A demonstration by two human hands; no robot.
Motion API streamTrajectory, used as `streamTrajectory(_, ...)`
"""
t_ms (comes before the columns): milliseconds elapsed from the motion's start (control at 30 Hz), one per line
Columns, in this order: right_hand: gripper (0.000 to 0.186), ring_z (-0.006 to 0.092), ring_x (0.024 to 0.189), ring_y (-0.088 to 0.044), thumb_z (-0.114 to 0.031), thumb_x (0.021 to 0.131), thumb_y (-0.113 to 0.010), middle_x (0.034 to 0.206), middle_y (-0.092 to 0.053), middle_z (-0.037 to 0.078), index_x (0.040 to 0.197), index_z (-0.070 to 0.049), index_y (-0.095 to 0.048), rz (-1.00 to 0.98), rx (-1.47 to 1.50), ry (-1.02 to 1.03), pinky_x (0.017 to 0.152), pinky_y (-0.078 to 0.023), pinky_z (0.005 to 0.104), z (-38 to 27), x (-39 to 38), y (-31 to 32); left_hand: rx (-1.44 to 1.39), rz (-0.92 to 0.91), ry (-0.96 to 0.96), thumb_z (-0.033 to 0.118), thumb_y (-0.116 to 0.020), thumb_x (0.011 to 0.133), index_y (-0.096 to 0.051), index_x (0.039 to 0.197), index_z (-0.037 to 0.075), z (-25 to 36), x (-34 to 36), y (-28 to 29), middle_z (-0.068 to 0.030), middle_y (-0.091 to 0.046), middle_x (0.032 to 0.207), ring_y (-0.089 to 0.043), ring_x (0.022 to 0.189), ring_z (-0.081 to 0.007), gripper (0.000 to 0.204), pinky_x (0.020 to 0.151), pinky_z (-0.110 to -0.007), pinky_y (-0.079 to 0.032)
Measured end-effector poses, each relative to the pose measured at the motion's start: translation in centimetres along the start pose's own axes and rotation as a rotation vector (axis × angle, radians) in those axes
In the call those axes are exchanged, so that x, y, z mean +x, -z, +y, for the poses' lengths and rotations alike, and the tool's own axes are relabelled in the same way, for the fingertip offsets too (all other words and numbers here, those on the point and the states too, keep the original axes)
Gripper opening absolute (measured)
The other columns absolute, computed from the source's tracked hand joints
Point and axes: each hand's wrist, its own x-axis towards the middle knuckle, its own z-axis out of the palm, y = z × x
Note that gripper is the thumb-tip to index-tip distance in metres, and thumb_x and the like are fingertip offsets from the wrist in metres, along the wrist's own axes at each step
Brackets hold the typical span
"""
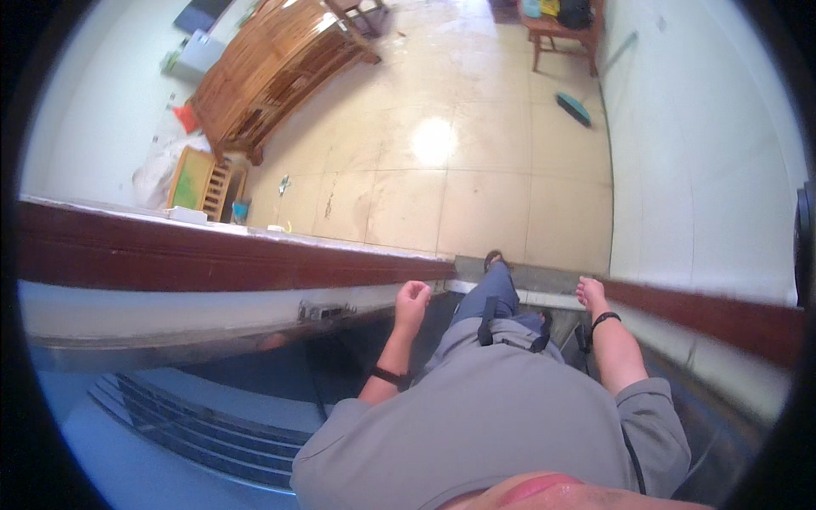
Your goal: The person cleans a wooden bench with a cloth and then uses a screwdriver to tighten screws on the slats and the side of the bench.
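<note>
- as i stand in the doorway, leading foot (pixel 495 257) at the far edge of the grey sill (pixel 557 277), the step in hand looks like passing through into the far room.
- my left hand (pixel 414 302) is loosely closed, thumb against fingers, nothing seen in it; it sits near the dark red left frame (pixel 212 259), to the right of the metal latch (pixel 325 311) and apart from it.
- my right hand (pixel 590 293) is loosely closed too, just beside the dark red right frame (pixel 697 316); whether they touch i cannot tell.
- farther off on the tiled floor (pixel 484 204), a teal brush head (pixel 574 110) lies at the right and wooden furniture (pixel 263 72) stands at the left.
- the next move, i judge, calls for lifting the rear foot cleanly over the sill, elbows clear of both frames.
</note>
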Motion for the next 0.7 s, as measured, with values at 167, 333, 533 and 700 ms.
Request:
streamTrajectory(167,0.016,0.0131,0.055,-0.049,-0.025,0.09,-0.054,0.07,-0.051,0.001,0.091,-0.01,-0.049,-0.077,-0.042,-0.005,0.044,-0.037,0.028,-10.5,6.4,-1.2,-0.028,0.116,0.114,0.008,-0.06,0.086,-0.058,0.087,0.006,1.3,6.6,-4.1,0.0005,-0.057,0.075,-0.052,0.065,-0.0075,0.004,0.059,-0.021,-0.044)
streamTrajectory(333,0.017,0.013,0.051,-0.047,-0.025,0.089,-0.053,0.066,-0.049,0.001,0.087,-0.009,-0.048,0.08,-0.109,-0.069,0.042,-0.035,0.0275,-21.2,8.0,-2.0,-0.123,0.167,0.234,0.009,-0.061,0.085,-0.058,0.09,0.004,5.5,16.6,-7.9,-0.0016,-0.059,0.079,-0.054,0.066,-0.0088,0.008,0.058,-0.023,-0.045)
streamTrajectory(533,0.014,0.0114,0.053,-0.05,-0.02,0.087,-0.054,0.071,-0.052,0.001,0.095,-0.008,-0.053,0.052,-0.38,0.12,0.043,-0.037,0.0241,-34.6,11.7,-0.8,-0.115,0.14,0.18,0.011,-0.06,0.087,-0.058,0.091,0.004,16.1,29.9,-9.8,-0.0021,-0.059,0.079,-0.056,0.069,-0.0102,0.009,0.061,-0.024,-0.047)
streamTrajectory(700,0.012,0.01,0.048,-0.045,-0.022,0.088,-0.053,0.066,-0.049,0.0,0.086,-0.01,-0.053,0.181,-0.196,0.106,0.039,-0.033,0.0221,-45.9,11.8,-5.1,-0.112,0.184,0.097,0.012,-0.06,0.087,-0.058,0.091,0.004,22.1,39.7,-10.2,-0.0026,-0.059,0.08,-0.056,0.069,-0.0108,0.009,0.061,-0.024,-0.047)
